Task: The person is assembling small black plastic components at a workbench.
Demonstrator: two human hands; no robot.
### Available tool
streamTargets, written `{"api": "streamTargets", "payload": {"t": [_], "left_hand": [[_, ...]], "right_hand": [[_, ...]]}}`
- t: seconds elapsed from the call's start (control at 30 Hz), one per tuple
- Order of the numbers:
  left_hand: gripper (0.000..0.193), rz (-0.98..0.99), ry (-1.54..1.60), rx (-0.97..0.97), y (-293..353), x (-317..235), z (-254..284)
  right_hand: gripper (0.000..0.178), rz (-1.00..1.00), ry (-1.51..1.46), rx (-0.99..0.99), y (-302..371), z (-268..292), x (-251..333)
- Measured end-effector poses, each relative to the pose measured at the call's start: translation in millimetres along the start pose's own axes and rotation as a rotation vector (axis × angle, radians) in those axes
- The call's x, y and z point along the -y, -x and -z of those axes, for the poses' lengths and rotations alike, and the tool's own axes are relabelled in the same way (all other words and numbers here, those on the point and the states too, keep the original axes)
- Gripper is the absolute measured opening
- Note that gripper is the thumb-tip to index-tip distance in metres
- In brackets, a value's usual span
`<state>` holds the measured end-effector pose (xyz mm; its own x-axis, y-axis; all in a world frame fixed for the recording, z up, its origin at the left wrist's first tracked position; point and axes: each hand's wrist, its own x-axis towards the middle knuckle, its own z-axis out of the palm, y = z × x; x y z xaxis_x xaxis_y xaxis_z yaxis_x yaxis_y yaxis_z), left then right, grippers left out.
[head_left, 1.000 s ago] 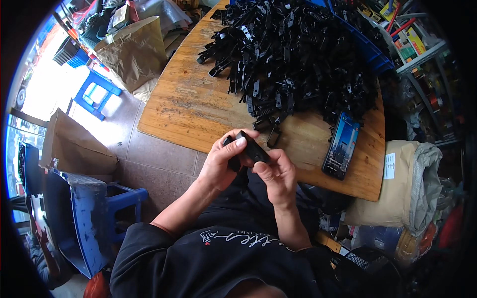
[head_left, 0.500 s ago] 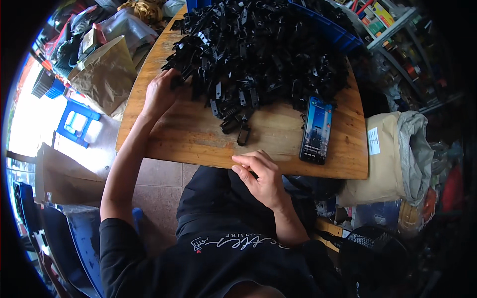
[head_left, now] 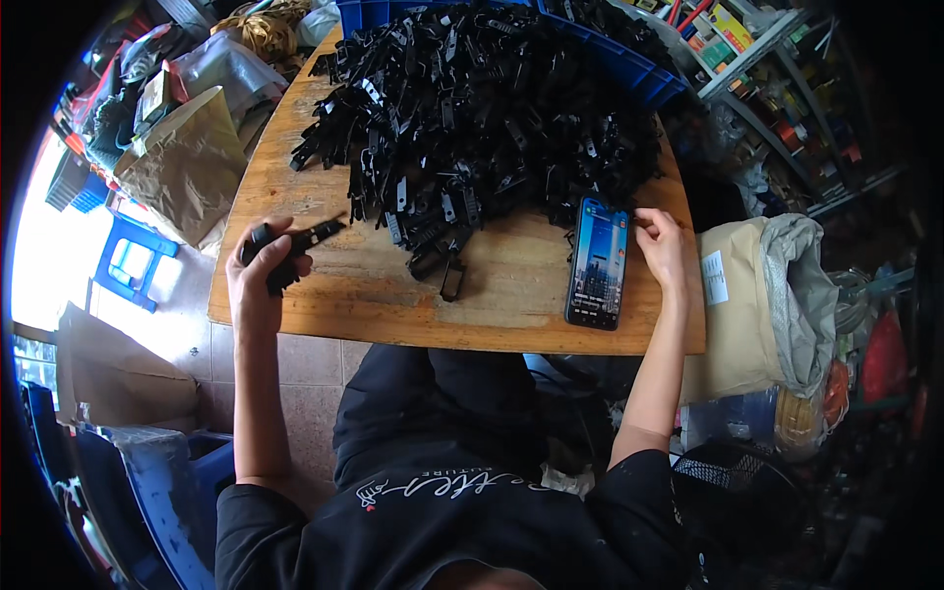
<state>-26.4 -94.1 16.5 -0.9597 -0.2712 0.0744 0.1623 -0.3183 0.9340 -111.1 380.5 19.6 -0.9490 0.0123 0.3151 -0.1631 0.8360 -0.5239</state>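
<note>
My left hand (head_left: 261, 270) is closed around a dark, elongated black part (head_left: 313, 236), raised over the left side of the wooden table (head_left: 511, 285). A thin end of that part sticks out to the right, past my fingers; the rest is hidden in my grip. My right hand (head_left: 663, 246) is at the table's right side, close beside the phone (head_left: 598, 264), fingers curled inward. Whether anything small is between those fingertips I cannot make out. A big heap of black parts (head_left: 472, 118), some with springs and slotted plates, covers the table's far half.
Blue crates (head_left: 629, 74) stand behind the heap. Several parts (head_left: 452, 278) lie at its near edge. To the right are a beige sack (head_left: 742, 295) and metal shelving (head_left: 752, 59). A brown paper bag (head_left: 187, 162) and a blue stool (head_left: 136, 261) are at the left.
My left hand has drawn back from the heap's left edge toward me, bringing a black part. My right hand has moved from the table's front edge to the phone's right side.
</note>
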Motion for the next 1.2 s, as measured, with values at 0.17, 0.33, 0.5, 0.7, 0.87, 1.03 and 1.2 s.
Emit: {"api": "streamTargets", "payload": {"t": [0.17,0.33,0.5,0.7,0.87,1.03,1.2], "left_hand": [[0.024,0.14,0.266,0.012,21.1,15.0,-12.5],[0.02,0.271,0.443,0.182,26.3,32.2,-14.6],[0.018,0.326,0.56,0.205,29.1,41.2,-30.9],[0.02,0.367,0.553,0.134,35.6,34.3,-37.8],[0.021,0.371,0.558,0.14,37.6,34.4,-36.4],[0.022,0.338,0.492,0.23,38.4,34.1,-42.2],[0.027,0.366,0.471,0.184,44.0,30.7,-49.6]], "right_hand": [[0.008,-0.132,-0.011,-0.003,21.4,6.3,-5.2],[0.011,-0.172,-0.007,-0.089,45.0,18.7,-15.2],[0.028,-0.218,-0.11,-0.14,35.4,8.3,6.0],[0.033,-0.189,0.002,-0.155,37.6,6.0,-10.3],[0.023,-0.177,0.198,-0.16,46.5,14.5,-22.8],[0.016,-0.268,0.171,-0.181,51.2,17.2,-46.1],[0.018,-0.342,-0.391,-0.406,60.1,12.4,-11.8]]}}
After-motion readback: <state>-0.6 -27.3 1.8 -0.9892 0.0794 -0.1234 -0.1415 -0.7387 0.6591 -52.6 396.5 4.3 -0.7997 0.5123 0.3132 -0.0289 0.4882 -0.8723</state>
